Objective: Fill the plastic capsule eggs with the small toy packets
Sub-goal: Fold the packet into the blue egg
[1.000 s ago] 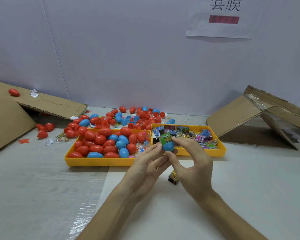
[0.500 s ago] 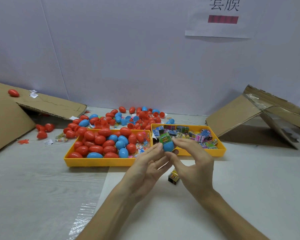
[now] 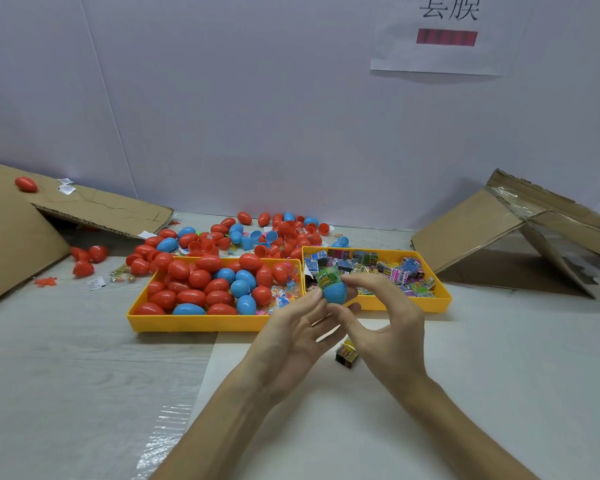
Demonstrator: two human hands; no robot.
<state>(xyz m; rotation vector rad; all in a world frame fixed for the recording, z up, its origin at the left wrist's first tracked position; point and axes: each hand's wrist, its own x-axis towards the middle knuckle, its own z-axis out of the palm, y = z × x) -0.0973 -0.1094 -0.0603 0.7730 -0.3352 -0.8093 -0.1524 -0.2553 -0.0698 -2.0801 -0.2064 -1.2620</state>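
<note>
Working just above the near rim of the packet tray (image 3: 413, 305), at 12 o'clock from both wrists. Pinching the blue capsule half (image 3: 335, 292) with the right hand (image 3: 387, 327): forefinger curled over the far side, thumb under the near side. Touching its 9 o'clock side with the left hand (image 3: 291, 337), fingers nearly straight and close together, only the tips in contact. Seeing the green packet (image 3: 327, 277) standing out of the open mouth, toward 11 o'clock of the shell, so judged as only partly inside.

To do this step well:

- Push the packet down with one fingertip along the axis of the shell, not sideways, because of the risk of folding or of jumping out.
- Support the round bottom with the left fingertips during the push.
- Squeeze the shell only lightly; probably thin plastic, smooth and easy to deform.
- Check for no corner above the rim before taking a second half from the egg tray (image 3: 194, 322) at 9 o'clock.
- Leave the loose packet (image 3: 346, 353) on the table at 6 o'clock for the next egg.
</note>
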